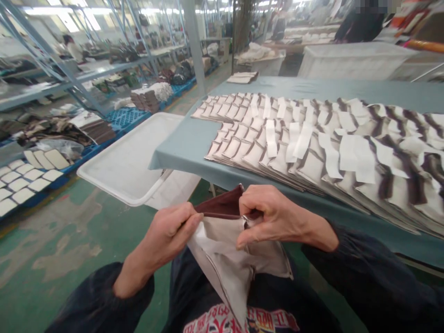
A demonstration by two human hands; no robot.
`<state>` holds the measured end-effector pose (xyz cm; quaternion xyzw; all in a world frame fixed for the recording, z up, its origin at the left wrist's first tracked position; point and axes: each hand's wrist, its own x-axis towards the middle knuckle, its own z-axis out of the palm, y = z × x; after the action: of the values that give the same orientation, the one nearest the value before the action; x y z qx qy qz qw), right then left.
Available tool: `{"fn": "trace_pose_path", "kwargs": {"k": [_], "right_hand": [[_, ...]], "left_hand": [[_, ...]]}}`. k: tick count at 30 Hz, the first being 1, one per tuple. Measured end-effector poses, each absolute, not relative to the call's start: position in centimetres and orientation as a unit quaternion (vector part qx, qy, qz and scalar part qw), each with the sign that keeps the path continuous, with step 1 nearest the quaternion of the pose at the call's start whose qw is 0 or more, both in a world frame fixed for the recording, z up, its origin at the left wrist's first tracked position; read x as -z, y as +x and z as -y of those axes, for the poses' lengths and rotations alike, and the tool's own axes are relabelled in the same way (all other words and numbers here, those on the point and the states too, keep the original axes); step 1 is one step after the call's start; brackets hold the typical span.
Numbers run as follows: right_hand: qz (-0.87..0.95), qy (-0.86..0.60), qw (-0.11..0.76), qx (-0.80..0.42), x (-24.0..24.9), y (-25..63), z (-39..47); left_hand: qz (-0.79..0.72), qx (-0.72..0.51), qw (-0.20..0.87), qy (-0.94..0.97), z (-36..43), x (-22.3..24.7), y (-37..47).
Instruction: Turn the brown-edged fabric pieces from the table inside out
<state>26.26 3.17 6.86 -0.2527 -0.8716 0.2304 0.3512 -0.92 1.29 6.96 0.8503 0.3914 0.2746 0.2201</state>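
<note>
A cream fabric piece (225, 245) with a dark maroon inner side hangs between my two hands, in front of my body. My left hand (173, 229) is closed on its upper left edge, thumb pressed against the fingers. At the upper right edge, my right hand (270, 215) has its fingers curled round the cloth, beside a seam. The maroon side shows between the hands, and the lower part of the cloth drapes in folds to a point.
Overlapping rows of cream pieces (243, 150) with white strips lie on the blue-green table (176, 143) ahead. A white tub (121, 157) stands left of it. Stacks on blue pallets (126, 118) line the far left. A person in dark clothes (362, 23) is behind the table.
</note>
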Motion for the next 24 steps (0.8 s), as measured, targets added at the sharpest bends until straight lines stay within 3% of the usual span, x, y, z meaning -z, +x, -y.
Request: {"fn": "trace_pose_path", "kwargs": {"k": [8,13,24], "right_hand": [[0.853,-0.275,0.302,-0.325,-9.3,25.6,-4.5],[0.848,-0.311,0.281,-0.323,-8.7,25.2,-4.4],[0.790,-0.348,0.230,-0.449,-6.5,25.2,-2.5]], "left_hand": [[-0.313,-0.237,0.257,0.883,-3.6,-8.9,1.2],[-0.308,-0.244,0.353,0.849,-3.0,-9.9,3.1],[-0.352,-0.231,0.409,0.810,-0.9,-6.6,2.2]]}}
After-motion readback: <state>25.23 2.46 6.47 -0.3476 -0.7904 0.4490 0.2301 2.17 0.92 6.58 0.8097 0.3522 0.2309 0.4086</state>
